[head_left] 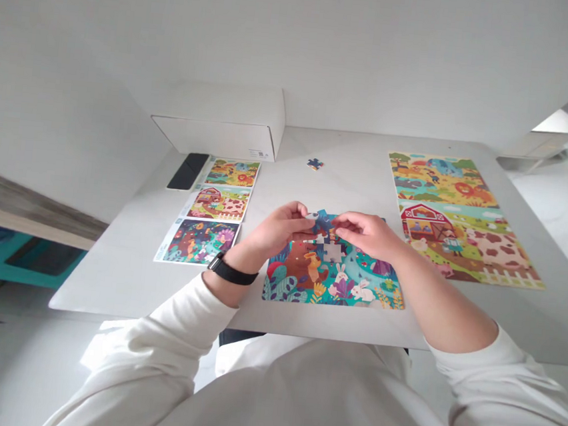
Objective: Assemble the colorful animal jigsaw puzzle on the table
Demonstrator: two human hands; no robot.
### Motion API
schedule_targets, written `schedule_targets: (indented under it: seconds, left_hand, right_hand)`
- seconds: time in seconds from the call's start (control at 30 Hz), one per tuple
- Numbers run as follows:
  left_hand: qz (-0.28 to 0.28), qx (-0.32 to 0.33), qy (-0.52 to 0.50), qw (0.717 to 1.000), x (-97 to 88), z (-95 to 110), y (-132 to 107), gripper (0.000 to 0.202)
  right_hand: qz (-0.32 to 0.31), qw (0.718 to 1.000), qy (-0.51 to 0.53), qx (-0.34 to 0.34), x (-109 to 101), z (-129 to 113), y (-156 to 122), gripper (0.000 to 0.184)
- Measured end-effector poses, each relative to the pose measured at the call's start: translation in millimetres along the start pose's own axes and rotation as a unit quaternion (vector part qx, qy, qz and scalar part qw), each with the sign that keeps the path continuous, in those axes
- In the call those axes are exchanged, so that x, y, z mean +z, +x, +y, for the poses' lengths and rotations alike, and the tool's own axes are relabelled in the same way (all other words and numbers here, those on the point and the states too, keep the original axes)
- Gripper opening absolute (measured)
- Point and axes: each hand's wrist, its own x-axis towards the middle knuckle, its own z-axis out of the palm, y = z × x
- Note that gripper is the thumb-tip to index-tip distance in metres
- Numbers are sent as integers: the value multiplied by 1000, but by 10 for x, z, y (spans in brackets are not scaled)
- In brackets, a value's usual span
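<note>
A forest-animal jigsaw puzzle lies in front of me, with a white gap showing in its upper middle. Over its top edge, a dark blue puzzle piece sits between my two hands. The fingers of my left hand are closed at the piece's left side. From the right, my right hand pinches at its other side, fingers bent and partly covering the puzzle. One loose puzzle piece lies farther back on the table.
Two finished puzzles, a safari scene and a farm scene, lie on the right of the white table. A picture sheet and a black phone lie left. A white box stands behind them.
</note>
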Motion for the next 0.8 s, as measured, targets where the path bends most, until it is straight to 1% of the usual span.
schedule_targets:
  seconds: [0.1,0.2,0.23,0.3,0.37,0.4,0.43,0.5,0.57,0.63,0.73,0.8]
  left_hand:
    - [-17,-33,-37,999,123,-92,-33,50]
    - [-18,-40,-32,999,126,-115,-36,48]
    - [-18,-33,-15,999,112,-109,-36,46]
    - [-29,-16,55,998,69,-79,-41,42]
    - [-41,3,147,988,6,-33,-47,36]
    - [-38,13,184,982,-33,-6,-47,34]
    - [-27,25,210,977,-76,21,-44,33]
    - [17,58,230,971,-168,71,-27,32]
    - [66,88,227,968,-253,106,4,33]
    - [97,100,216,966,-313,117,39,34]
    - [107,95,217,966,-347,85,79,34]
    - [101,99,247,959,-348,44,91,31]
  right_hand:
    - [-22,996,76,30,99,-54,12,30]
    - [-16,993,106,50,150,-61,36,32]
    - [-9,992,111,53,157,-55,42,33]
    - [12,992,111,53,159,-34,53,33]
    - [35,993,103,50,150,-2,63,33]
    - [44,993,97,51,142,18,68,33]
    - [51,993,91,53,132,39,74,33]
    - [62,993,78,57,106,82,86,33]
    - [73,994,64,55,79,116,96,32]
    - [82,994,48,52,58,137,103,30]
    - [83,995,26,54,47,141,107,25]
    - [79,995,18,54,53,132,107,23]
